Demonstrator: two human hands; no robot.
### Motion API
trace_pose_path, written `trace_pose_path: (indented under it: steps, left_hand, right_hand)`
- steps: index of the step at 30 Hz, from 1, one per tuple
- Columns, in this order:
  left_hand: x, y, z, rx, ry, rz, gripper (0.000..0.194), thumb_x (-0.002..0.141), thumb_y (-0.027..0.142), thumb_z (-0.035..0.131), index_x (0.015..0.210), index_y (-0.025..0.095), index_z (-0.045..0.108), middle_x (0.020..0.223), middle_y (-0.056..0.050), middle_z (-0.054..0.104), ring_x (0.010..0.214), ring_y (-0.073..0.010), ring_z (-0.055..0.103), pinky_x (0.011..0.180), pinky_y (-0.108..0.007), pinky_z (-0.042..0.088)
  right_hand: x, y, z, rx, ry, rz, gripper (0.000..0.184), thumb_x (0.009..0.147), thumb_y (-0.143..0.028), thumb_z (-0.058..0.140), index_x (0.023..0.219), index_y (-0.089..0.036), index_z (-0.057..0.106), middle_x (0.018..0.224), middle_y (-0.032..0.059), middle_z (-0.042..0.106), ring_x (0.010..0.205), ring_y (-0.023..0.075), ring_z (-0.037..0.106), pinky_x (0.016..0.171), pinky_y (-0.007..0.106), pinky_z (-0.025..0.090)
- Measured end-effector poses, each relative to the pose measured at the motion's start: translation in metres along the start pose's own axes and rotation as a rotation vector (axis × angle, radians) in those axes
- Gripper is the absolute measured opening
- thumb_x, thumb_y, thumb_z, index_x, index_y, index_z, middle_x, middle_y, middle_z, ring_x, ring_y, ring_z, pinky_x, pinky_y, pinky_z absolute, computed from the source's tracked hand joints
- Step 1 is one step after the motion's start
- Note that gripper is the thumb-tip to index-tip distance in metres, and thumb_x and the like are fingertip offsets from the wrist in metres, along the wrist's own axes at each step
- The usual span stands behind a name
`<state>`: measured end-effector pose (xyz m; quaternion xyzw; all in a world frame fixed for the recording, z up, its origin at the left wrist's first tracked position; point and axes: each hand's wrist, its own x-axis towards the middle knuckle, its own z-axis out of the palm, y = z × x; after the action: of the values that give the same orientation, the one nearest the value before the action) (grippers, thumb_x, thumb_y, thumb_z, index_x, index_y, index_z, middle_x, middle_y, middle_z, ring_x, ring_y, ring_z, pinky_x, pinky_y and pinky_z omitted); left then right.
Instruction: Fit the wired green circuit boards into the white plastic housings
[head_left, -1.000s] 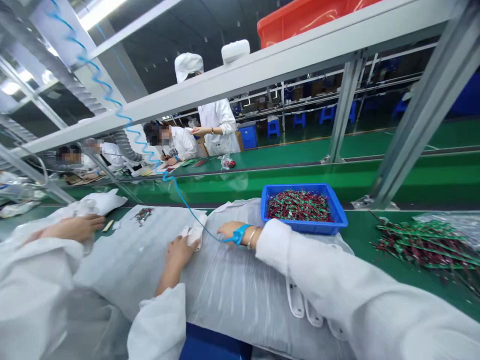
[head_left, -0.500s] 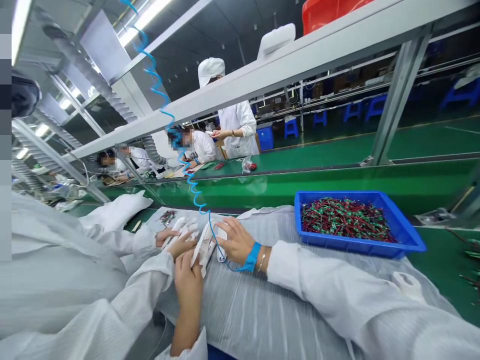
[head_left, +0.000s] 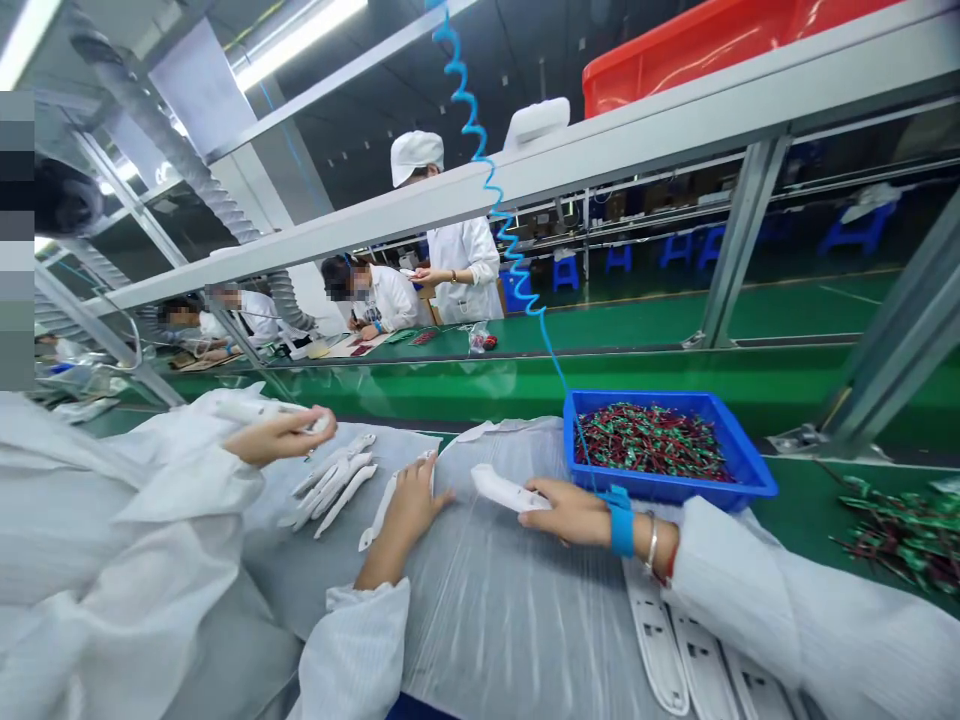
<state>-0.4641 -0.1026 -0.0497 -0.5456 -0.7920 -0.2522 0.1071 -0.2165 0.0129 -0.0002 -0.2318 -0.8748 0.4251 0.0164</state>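
My right hand (head_left: pixel 571 510), with a blue strap at the wrist, is closed on one end of a curved white plastic shell (head_left: pixel 501 488) above the covered bench. Its fingers and thumb pinch the shell, whose other end points left. My left hand (head_left: pixel 412 508) lies palm down over slim white plastic pieces (head_left: pixel 379 512), thumb spread away; its fingertips partly cover them. To its left is a pile of similar white pieces (head_left: pixel 334 482). A co-worker's hand (head_left: pixel 281 435) at the left holds another white piece (head_left: pixel 251 408).
A blue tray (head_left: pixel 675 490) full of red and green wired parts stands beyond my right hand. More wired parts (head_left: pixel 900 530) lie at the far right. White shells (head_left: pixel 660 640) lie under my right forearm. A coiled blue cord (head_left: pixel 517 265) hangs down to my wrist strap.
My hands have moved apart: the right went right and now holds a white shell, the left lies over pieces on the bench. The co-worker's hand moved left and up with a piece.
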Motion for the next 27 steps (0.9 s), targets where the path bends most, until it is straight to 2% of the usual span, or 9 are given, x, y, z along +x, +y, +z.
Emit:
trace_pose_path:
  steps: [3, 5, 7, 10, 14, 18, 21, 25, 27]
  left_hand:
    - [0.002, -0.004, 0.004, -0.001, -0.051, -0.131, 0.034, 0.084, 0.031, 0.056, 0.114, 0.017, 0.052, 0.118, -0.009, 0.056, 0.103, -0.0242, 0.056, 0.087, -0.048, 0.046]
    - [0.004, 0.0, 0.004, -0.044, -0.066, -0.186, 0.032, 0.084, 0.03, 0.055, 0.113, 0.017, 0.053, 0.116, -0.008, 0.057, 0.1, -0.0229, 0.057, 0.085, -0.046, 0.048]
    - [0.008, 0.009, 0.001, -0.118, -0.061, -0.222, 0.031, 0.085, 0.03, 0.054, 0.113, 0.017, 0.053, 0.115, -0.008, 0.058, 0.099, -0.0223, 0.058, 0.084, -0.046, 0.048]
    - [0.01, 0.028, -0.014, -0.276, -0.024, -0.263, 0.032, 0.085, 0.03, 0.054, 0.114, 0.018, 0.053, 0.118, -0.008, 0.056, 0.103, -0.0234, 0.056, 0.087, -0.047, 0.046]
    - [-0.01, 0.071, -0.037, -0.577, 0.012, -0.326, 0.038, 0.086, 0.033, 0.051, 0.121, 0.019, 0.047, 0.125, -0.01, 0.051, 0.109, -0.0256, 0.052, 0.09, -0.05, 0.044]
    - [-0.053, 0.136, -0.049, -0.979, -0.097, -0.413, 0.043, 0.087, 0.044, 0.041, 0.127, 0.027, 0.04, 0.118, -0.007, 0.055, 0.087, -0.0214, 0.065, 0.076, -0.041, 0.053]
    - [-0.084, 0.182, -0.048, -1.213, -0.139, -0.526, 0.046, 0.083, 0.047, 0.048, 0.125, 0.028, 0.043, 0.108, -0.005, 0.06, 0.076, -0.0178, 0.067, 0.068, -0.032, 0.054]
    - [-0.107, 0.215, -0.045, -1.397, -0.135, -0.673, 0.05, 0.078, 0.048, 0.057, 0.121, 0.022, 0.051, 0.09, -0.006, 0.066, 0.069, -0.0153, 0.065, 0.058, -0.023, 0.05]
    - [-0.113, 0.222, -0.046, -1.457, -0.133, -0.704, 0.048, 0.079, 0.048, 0.056, 0.12, 0.023, 0.053, 0.093, -0.006, 0.065, 0.068, -0.0133, 0.064, 0.059, -0.021, 0.049]
  right_hand:
    - [-0.034, 0.008, 0.001, -0.033, 0.175, 0.057, 0.051, 0.077, -0.033, 0.053, 0.123, -0.013, 0.046, 0.092, 0.0102, 0.062, 0.078, 0.0213, 0.059, 0.068, 0.032, 0.045]
    - [-0.058, 0.011, 0.002, -0.049, 0.249, 0.019, 0.059, 0.077, -0.032, 0.054, 0.132, -0.017, 0.039, 0.103, 0.011, 0.061, 0.09, 0.0242, 0.058, 0.077, 0.035, 0.044]
    - [-0.08, 0.014, 0.002, -0.085, 0.286, -0.056, 0.056, 0.081, -0.031, 0.05, 0.135, -0.024, 0.037, 0.107, 0.0093, 0.061, 0.094, 0.024, 0.058, 0.081, 0.037, 0.043]
    - [-0.108, 0.019, 0.004, -0.176, 0.318, -0.115, 0.047, 0.085, -0.033, 0.044, 0.132, -0.032, 0.043, 0.101, 0.007, 0.063, 0.091, 0.024, 0.06, 0.08, 0.04, 0.045]
    - [-0.139, 0.02, 0.009, -0.191, 0.464, -0.114, 0.051, 0.085, -0.035, 0.043, 0.135, -0.025, 0.038, 0.107, 0.0088, 0.063, 0.095, 0.026, 0.06, 0.081, 0.042, 0.048]
    - [-0.16, 0.017, 0.017, -0.176, 0.614, -0.05, 0.053, 0.083, -0.035, 0.044, 0.134, -0.02, 0.038, 0.112, 0.0115, 0.062, 0.09, 0.0284, 0.063, 0.075, 0.043, 0.051]
    - [-0.167, 0.018, 0.024, -0.159, 0.643, -0.085, 0.052, 0.086, -0.035, 0.042, 0.135, -0.021, 0.037, 0.116, 0.0116, 0.061, 0.093, 0.0283, 0.063, 0.076, 0.043, 0.052]
    - [-0.169, 0.024, 0.032, -0.088, 0.641, -0.085, 0.053, 0.086, -0.034, 0.043, 0.137, -0.022, 0.033, 0.124, 0.0106, 0.056, 0.104, 0.0277, 0.059, 0.084, 0.043, 0.05]
    - [-0.17, 0.026, 0.035, -0.056, 0.62, -0.035, 0.053, 0.087, -0.036, 0.042, 0.137, -0.023, 0.031, 0.126, 0.0101, 0.055, 0.106, 0.0283, 0.058, 0.086, 0.044, 0.049]
